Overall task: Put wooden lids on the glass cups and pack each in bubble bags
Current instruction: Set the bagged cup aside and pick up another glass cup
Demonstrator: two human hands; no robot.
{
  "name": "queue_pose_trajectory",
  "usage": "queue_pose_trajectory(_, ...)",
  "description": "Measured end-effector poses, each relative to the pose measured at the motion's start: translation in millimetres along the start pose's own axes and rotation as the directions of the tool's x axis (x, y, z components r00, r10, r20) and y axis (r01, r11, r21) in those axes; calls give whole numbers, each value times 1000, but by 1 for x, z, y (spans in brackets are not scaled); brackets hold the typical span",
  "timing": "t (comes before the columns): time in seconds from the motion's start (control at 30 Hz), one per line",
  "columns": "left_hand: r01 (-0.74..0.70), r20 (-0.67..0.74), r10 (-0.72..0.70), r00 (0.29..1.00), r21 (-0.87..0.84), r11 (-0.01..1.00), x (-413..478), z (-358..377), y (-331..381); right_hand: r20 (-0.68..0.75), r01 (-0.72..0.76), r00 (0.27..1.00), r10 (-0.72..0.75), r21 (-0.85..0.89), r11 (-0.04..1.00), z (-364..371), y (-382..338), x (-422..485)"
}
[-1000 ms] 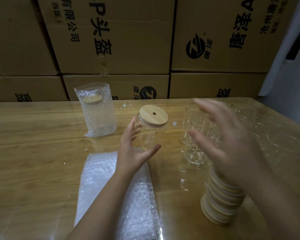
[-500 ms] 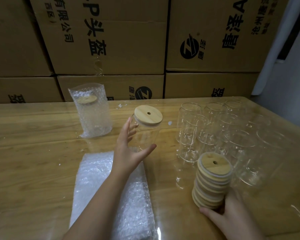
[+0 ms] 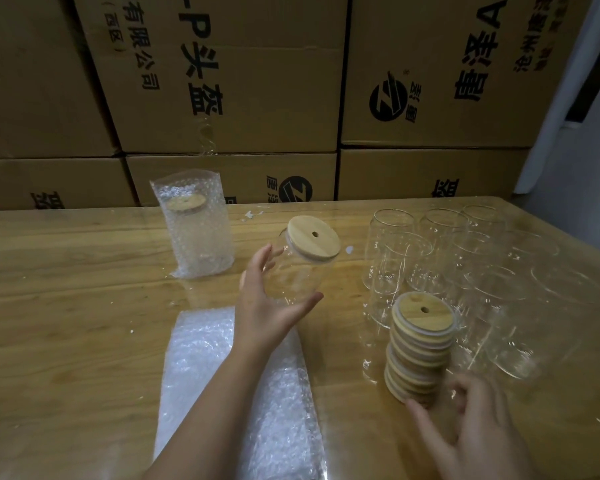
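One bagged cup (image 3: 196,233) at eleven o'clock; my left hand (image 3: 267,313) holds a lidded cup (image 3: 298,268), right hand (image 3: 471,427) grips lid stack (image 3: 420,348); bare cups (image 3: 440,258) remain.

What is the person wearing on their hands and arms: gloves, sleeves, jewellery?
Both are bare: no gloves or rings on the left hand or the right hand. The left forearm shows no sleeve, watch or bracelet down to the frame edge. The right hand is slightly blurred and cut off near the wrist.
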State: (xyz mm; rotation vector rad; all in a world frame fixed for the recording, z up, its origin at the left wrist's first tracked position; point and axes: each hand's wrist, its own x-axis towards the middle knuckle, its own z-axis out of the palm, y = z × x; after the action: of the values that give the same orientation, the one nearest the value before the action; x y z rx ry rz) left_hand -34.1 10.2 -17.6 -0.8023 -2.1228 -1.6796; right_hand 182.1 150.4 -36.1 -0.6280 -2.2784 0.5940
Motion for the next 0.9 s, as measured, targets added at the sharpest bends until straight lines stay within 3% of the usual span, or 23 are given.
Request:
queue_pose_trajectory(0.03, -8, -14, 9, 1000, 42, 999, 0, 0, 1, -88, 149, 986, -143, 60, 987, 0, -11, -1)
queue_pose_trajectory(0.1, -23, -23, 26, 999, 111, 994, 1, 0, 3, -115, 387, 922, -371, 201, 900, 5, -30, 10)
queue_pose_trajectory(0.2, -45, -34, 51, 998, 150, 988, 0, 1, 0, -63, 536, 839, -540, 266, 802, 18, -60, 49)
queue_pose_trajectory(0.37, -64, -26, 67, 997, 106, 992, -1, 0, -3, 92, 466, 858, -505, 274, 841, 48, -100, 102)
queue_pose_trajectory(0.67, -60, -78, 70, 995, 125, 990, 2, 1, -4, 146, 327, 906, -398, 359, 874, 73, -119, 124)
queue_pose_trajectory(0.8, -42, 133, 6, 991, 270, 962, 10, -5, 8, 52, 250, 953, -298, 419, 873, 72, -125, 133)
queue_pose_trajectory(0.9, -44, 272, -60, 960, 361, 932, 22, -24, 22, 15, 223, 969, -245, 363, 905, 73, -123, 142)
